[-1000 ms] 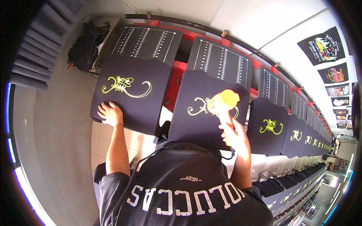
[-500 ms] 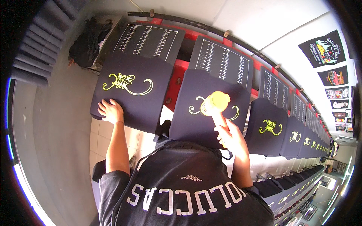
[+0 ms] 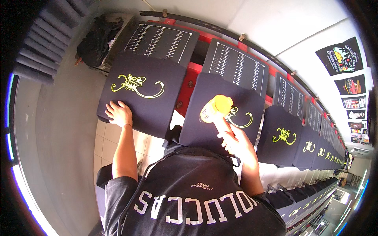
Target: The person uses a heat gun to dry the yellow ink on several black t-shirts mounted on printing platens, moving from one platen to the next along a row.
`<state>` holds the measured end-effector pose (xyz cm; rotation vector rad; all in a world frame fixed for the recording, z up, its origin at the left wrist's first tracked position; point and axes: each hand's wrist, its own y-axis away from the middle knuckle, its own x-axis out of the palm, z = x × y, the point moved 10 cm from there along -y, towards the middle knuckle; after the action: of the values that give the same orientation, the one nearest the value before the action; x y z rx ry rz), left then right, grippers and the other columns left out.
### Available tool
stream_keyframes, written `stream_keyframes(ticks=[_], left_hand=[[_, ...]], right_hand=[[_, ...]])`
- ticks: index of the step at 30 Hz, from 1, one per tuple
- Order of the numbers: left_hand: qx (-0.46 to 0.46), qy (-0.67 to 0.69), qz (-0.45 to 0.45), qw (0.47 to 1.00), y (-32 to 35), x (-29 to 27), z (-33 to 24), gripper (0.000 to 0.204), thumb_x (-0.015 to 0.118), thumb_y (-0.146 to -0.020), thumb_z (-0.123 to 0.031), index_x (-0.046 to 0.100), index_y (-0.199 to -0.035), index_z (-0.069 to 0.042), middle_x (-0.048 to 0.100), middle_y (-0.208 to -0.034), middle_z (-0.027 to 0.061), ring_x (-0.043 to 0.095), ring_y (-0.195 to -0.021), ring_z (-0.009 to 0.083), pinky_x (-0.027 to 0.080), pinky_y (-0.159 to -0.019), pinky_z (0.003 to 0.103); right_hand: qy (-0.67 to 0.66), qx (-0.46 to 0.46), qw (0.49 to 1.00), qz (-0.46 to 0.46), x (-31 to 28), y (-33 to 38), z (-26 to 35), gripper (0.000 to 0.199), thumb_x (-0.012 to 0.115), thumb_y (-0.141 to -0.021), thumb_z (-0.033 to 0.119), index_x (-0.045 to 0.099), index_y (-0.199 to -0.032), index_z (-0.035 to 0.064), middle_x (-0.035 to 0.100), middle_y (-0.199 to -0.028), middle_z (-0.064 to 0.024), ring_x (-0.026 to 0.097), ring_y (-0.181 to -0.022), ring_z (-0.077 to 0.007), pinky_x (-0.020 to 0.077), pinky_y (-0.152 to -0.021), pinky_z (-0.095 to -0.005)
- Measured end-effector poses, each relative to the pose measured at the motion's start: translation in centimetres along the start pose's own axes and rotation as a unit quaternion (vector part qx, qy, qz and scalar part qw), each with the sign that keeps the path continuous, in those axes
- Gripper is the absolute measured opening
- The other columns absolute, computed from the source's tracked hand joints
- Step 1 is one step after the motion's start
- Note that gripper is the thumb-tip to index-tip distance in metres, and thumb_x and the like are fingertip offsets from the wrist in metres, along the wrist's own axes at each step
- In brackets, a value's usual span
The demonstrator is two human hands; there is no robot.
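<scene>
My right hand (image 3: 239,143) is wrapped round the handle of a yellow-orange hair dryer (image 3: 218,107). Its round body is over the dark shirt (image 3: 197,129) in front of me. The dryer covers the left part of that shirt's neon-yellow line print (image 3: 244,121); whether it touches the cloth I cannot tell. On the lower left edge of the neighbouring dark shirt (image 3: 151,112) my left hand (image 3: 119,113) lies flat with spread fingers, below a matching yellow print (image 3: 138,87). Both shirts are stretched over flat boards.
White ruler marks line the bare upper ends of the boards (image 3: 236,65), fixed to a red frame (image 3: 188,87). More printed shirts (image 3: 281,131) run off to the right. A second row (image 3: 281,196) stands behind at lower right. Dark cloth (image 3: 96,41) is heaped at upper left, beside a grey wall (image 3: 55,137).
The hair dryer in my right hand has moved left across the print, uncovering its middle and right part. My left hand stays on the left shirt; the whole view has shifted slightly.
</scene>
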<state>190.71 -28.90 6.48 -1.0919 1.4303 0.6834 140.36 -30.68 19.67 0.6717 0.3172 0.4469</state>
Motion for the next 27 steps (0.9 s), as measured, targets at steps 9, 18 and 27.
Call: stream_keyframes(ticks=[9,18,27], left_hand=[[-0.002,0.009,0.005,1.000,0.1,-0.3,-0.2,0.052,0.043,-0.097,-0.043,0.044,-0.141,-0.015,0.035,-0.154,0.0086,0.028,-0.143,0.0336,0.030,-0.105,0.066],[-0.007,0.003,0.015,1.000,0.4,-0.5,-0.6,0.052,0.042,-0.098,-0.042,0.043,-0.143,-0.016,0.033,-0.155,0.0081,0.027,-0.144,0.0325,0.029,-0.106,0.065],[-0.052,0.108,0.084,0.989,-2.4,0.3,2.4,0.049,0.054,-0.092,-0.044,0.052,-0.132,-0.014,0.044,-0.146,0.0068,0.034,-0.139,0.0307,0.031,-0.105,0.064]], right_hand=[[-0.012,-0.051,0.997,-0.063,-0.2,-0.8,1.9,0.035,0.059,-0.096,0.022,0.053,-0.125,0.0031,0.065,-0.095,-0.0038,0.057,-0.066,-0.0067,0.0460,-0.050,-0.0200],[-0.062,-0.052,0.996,-0.027,-0.4,-0.9,1.1,0.035,0.059,-0.097,0.024,0.052,-0.124,0.0029,0.065,-0.094,-0.0031,0.057,-0.066,-0.0069,0.0471,-0.050,-0.0209],[-0.069,-0.020,0.995,-0.064,-2.1,1.7,-1.4,0.039,0.058,-0.097,0.022,0.050,-0.130,0.0025,0.066,-0.095,-0.0064,0.061,-0.067,-0.0092,0.0518,-0.055,-0.0250]])
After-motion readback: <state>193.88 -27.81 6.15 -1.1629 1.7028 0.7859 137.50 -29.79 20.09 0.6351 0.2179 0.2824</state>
